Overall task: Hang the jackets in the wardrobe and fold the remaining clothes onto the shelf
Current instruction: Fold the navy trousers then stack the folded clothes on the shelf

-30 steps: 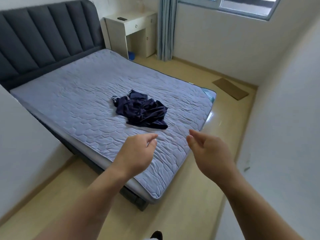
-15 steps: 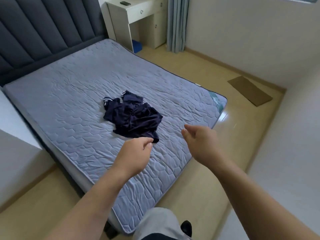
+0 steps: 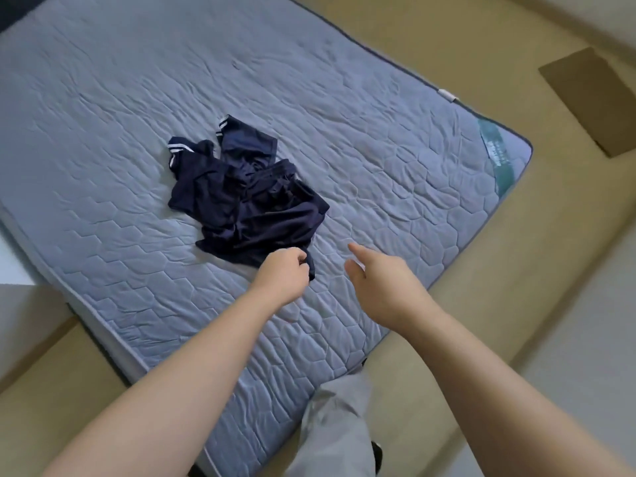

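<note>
A crumpled heap of dark navy clothes [image 3: 247, 197] with white-striped cuffs lies near the middle of the grey quilted mattress [image 3: 395, 139]. My left hand [image 3: 282, 277] is at the heap's near corner, its fingers curled on the edge of the fabric. My right hand [image 3: 378, 284] hovers over the mattress just right of the heap, fingers loosely extended, holding nothing. No wardrobe, shelf or hanger is in view.
The mattress's near corner is by my grey-trousered leg [image 3: 337, 425]. A brown mat [image 3: 592, 98] lies on the wooden floor [image 3: 447, 39] to the far right. A white surface [image 3: 20, 304] stands at the left, beside the bed.
I have stepped closer and looked down. Both hands moved forward; my left hand reached the near edge of the dark clothes and curled on it.
</note>
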